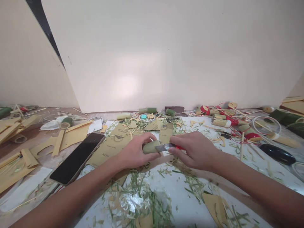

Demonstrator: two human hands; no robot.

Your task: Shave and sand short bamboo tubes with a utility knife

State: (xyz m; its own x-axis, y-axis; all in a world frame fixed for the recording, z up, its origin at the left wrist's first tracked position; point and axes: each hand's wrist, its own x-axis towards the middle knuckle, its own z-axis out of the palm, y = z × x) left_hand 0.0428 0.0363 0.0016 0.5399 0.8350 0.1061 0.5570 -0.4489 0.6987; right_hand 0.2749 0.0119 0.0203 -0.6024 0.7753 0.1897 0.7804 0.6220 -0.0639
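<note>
My left hand (140,151) is closed round a short pale green bamboo piece (151,147), which lies sideways between thumb and fingers. My right hand (194,148) grips a utility knife by its red handle (178,147). The knife's blade (162,147) points left and meets the right part of the bamboo piece. Sheets of brown sandpaper (111,142) lie behind and beside my left hand. Green shavings (142,190) are scattered over the white work surface (179,196) below both hands.
A phone (77,158) lies left of my left arm, near yellow boards (72,136). Bamboo pieces with red string (251,133), a clear ring (266,125) and a black oval object (277,154) are at right. A white panel (166,57) stands behind.
</note>
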